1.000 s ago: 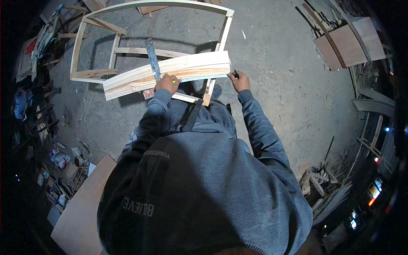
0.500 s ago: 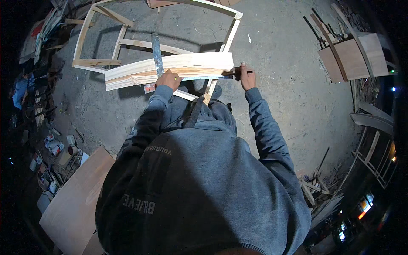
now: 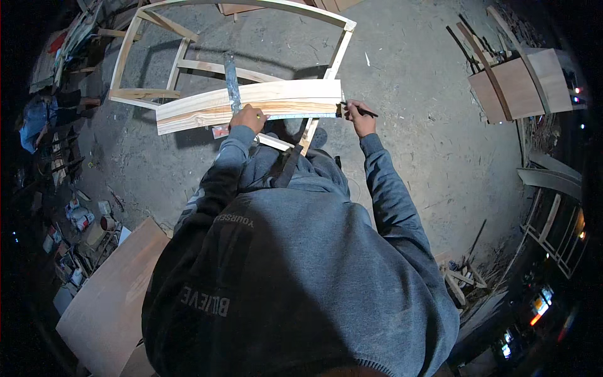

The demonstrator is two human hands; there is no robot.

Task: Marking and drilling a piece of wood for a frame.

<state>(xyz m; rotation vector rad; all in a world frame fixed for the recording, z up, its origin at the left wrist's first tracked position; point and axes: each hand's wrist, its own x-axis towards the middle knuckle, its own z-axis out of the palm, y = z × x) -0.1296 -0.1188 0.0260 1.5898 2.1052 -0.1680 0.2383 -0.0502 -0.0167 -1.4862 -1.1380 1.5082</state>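
A pale wooden board [image 3: 188, 113] with streaked grain lies across a curved wooden frame [image 3: 344, 47] in front of me. My left hand [image 3: 249, 118] is closed over the board's near edge, gripping a worn metal carpenter's square [image 3: 232, 78]. One arm of the square crosses the board, and a bluish strip runs right along the near edge. Under my left hand a small red-and-white piece [image 3: 220, 131] shows. Beside the board's right end, my right hand [image 3: 361, 118] pinches a slim dark pencil [image 3: 367, 112]; its tip is close to the board's corner, and contact cannot be made out.
A plywood sheet [image 3: 113, 295] lies at lower left near piled tools and containers [image 3: 78, 217]. Curved wood strips and panels [image 3: 515, 88] stand at upper right. Wood scraps [image 3: 465, 276] lie at lower right. Another person in blue [image 3: 38, 125] is at the far left.
My right hand has turned and shifted slightly, so the pencil now points at the board's right end. My left hand stays in place. More of the person at far left shows.
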